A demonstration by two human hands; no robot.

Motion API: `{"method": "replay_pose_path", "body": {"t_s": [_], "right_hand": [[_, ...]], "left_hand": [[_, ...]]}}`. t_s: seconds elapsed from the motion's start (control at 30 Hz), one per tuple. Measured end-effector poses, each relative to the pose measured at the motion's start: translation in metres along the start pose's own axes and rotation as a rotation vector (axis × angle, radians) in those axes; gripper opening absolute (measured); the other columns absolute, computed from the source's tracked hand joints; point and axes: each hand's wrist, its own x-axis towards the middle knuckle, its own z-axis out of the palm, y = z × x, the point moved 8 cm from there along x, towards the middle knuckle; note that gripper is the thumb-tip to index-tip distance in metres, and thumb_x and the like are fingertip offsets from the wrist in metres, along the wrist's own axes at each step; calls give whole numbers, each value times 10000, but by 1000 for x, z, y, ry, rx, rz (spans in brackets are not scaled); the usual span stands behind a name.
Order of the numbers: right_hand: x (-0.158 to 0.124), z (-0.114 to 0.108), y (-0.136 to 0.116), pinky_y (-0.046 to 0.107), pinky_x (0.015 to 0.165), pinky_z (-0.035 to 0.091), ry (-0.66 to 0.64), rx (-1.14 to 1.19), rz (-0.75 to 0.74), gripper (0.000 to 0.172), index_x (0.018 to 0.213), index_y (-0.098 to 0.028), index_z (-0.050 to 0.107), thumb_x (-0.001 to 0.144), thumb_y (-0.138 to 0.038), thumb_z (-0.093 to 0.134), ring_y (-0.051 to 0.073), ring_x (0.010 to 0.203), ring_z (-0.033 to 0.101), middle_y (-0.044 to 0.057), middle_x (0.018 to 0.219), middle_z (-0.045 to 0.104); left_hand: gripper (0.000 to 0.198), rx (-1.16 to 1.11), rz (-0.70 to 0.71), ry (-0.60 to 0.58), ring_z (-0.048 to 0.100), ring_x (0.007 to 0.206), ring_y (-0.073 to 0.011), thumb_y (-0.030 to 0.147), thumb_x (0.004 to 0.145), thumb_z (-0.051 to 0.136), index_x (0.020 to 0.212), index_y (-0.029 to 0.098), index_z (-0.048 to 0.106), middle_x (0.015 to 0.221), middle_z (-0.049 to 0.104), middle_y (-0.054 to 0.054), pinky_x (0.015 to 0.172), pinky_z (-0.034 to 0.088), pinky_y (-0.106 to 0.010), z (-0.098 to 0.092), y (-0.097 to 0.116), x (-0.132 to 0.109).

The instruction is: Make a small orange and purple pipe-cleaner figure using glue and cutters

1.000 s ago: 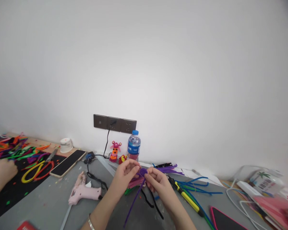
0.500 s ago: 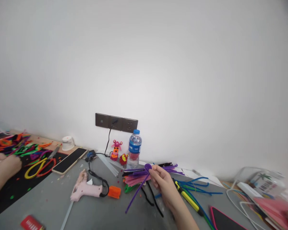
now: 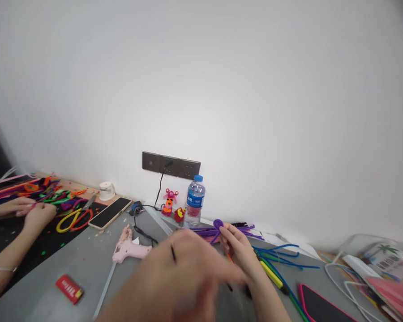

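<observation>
Purple round pipe-cleaner coil [image 3: 218, 223] clamped in right hand [image 3: 237, 245] fingertips, near and right of the clear blue-capped plastic bottle [image 3: 195, 202]. Left hand [image 3: 188, 273] blurred in foreground, can't tell if fingers are apart or together; pale-pink plastic glue gun [image 3: 130, 251] to its left.

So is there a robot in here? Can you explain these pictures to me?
No robot: these are a person's own bare hands. The camera sits on their head, looking forward and down. The right hand pinches a flat, round purple piece. The left hand is blurry and nearer the camera, so I can't tell whether it holds anything. On the smooth grey table lie a pale pink glue gun and a small red rectangular thing. A clear plastic bottle with a blue cap stands near the wall. Another person's hand shows at the left.
</observation>
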Motion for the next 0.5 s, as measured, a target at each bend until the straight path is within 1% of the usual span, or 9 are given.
{"method": "replay_pose_path", "body": {"t_s": [0.03, 0.07, 0.1, 0.17, 0.27, 0.3, 0.37, 0.43, 0.5], "right_hand": [[0, 0, 0, 224, 438, 211, -7, 3, 6, 362, 687, -198, 502, 729, -470, 737, 73, 438, 300, -76, 515, 406], [0, -1, 0, 226, 445, 217, -11, 6, 12, 356, 691, -197, 509, 731, -468, 737, 76, 446, 302, -76, 511, 407], [0, -1, 0, 227, 451, 218, -13, 8, 17, 355, 692, -197, 511, 730, -469, 736, 79, 450, 299, -77, 502, 404], [0, -2, -1, 230, 458, 213, -15, 11, 16, 359, 686, -197, 510, 727, -474, 735, 83, 452, 291, -80, 482, 400], [1, -2, -4, 232, 470, 215, -24, 21, -3, 353, 691, -194, 517, 729, -470, 735, 86, 463, 308, -75, 491, 421], [1, -2, -4, 232, 476, 219, -31, 26, -11, 345, 701, -192, 526, 733, -465, 734, 87, 469, 316, -74, 499, 428], [1, -1, -6, 232, 489, 226, -46, 35, -28, 335, 714, -189, 539, 737, -460, 735, 87, 479, 324, -73, 507, 434], [1, -1, -7, 233, 499, 229, -58, 42, -36, 329, 716, -189, 546, 741, -457, 735, 87, 487, 326, -72, 508, 437], [0, -1, -7, 235, 503, 231, -68, 54, -34, 320, 712, -191, 549, 748, -451, 732, 89, 494, 324, -70, 510, 440]], "left_hand": [[156, 37, 7, -68, 606, 870, -256, 237, 715, 707, 845, 317, 738, 898, 700, -35, 766, 478, -343, 4, -4, 15], [196, 167, 17, -171, 601, 859, -254, 197, 704, 693, 852, 319, 734, 874, 696, -26, 755, 459, -334, 12, -12, 27], [220, 287, 33, -195, 592, 832, -250, 150, 698, 659, 829, 314, 728, 837, 689, -21, 725, 438, -325, 15, -24, 37], [207, 423, 80, -139, 562, 782, -252, 92, 626, 668, 712, 278, 700, 748, 656, -25, 707, 410, -318, 18, -51, 48], [210, 532, 139, -151, 527, 698, -248, 59, 509, 705, 516, 242, 603, 575, 579, -17, 677, 393, -320, 34, -95, 44], [223, 604, 124, -190, 528, 693, -251, 48, 503, 694, 477, 232, 570, 551, 566, -19, 673, 392, -325, 41, -110, 40], [209, 779, 72, -304, 547, 734, -263, 47, 567, 645, 474, 212, 556, 597, 598, -42, 689, 400, -343, 54, -133, 33], [203, 863, 40, -357, 556, 768, -274, 39, 623, 592, 495, 196, 571, 628, 617, -56, 708, 408, -363, 58, -139, 32], [179, 894, 37, -366, 555, 814, -277, 48, 665, 564, 564, 185, 617, 690, 640, -60, 742, 412, -383, 58, -131, 36]]}}
